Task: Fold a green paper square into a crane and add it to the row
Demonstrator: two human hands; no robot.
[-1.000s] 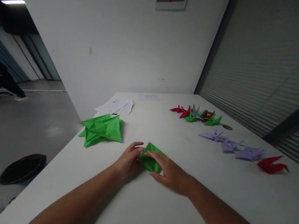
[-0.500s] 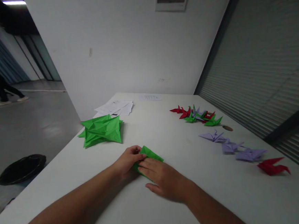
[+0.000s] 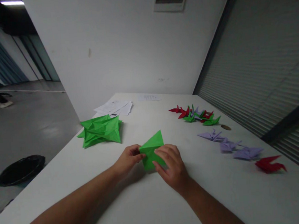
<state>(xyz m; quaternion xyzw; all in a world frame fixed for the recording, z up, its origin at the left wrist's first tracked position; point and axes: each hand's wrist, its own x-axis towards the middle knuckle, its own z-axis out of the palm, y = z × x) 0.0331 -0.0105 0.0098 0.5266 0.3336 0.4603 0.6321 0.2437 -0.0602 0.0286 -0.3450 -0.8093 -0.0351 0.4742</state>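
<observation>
The paper (image 3: 152, 145), a folded green piece, is between my two hands, over the middle of the desk (image 3: 136, 213), well in from both the left and right edges. Seen from my left hand (image 3: 134, 156), it lies straight off to the right. That hand is narrow, thumb and fingers pinched on the paper's left corner. Seen from my right hand (image 3: 160, 157), the paper lies to the left and a little towards the far edge. My right fingers are curled in front of its right half, with a gap between thumb and forefinger; whether they grip it or only rest on it, I cannot tell.

The paper stands tilted up, its longer line running from a sharp tip, pointing to the far edge and leaning right, down to a low end towards me. I can't make out whether that low end touches the desk. Neither hand is clearly nearer: my left has the corner, my right covers more of the face. The tip is free of both.

The green stack (image 3: 101, 131) sits by the left edge, the purple cranes (image 3: 228, 145) towards the right edge, both well apart from my hands.
</observation>
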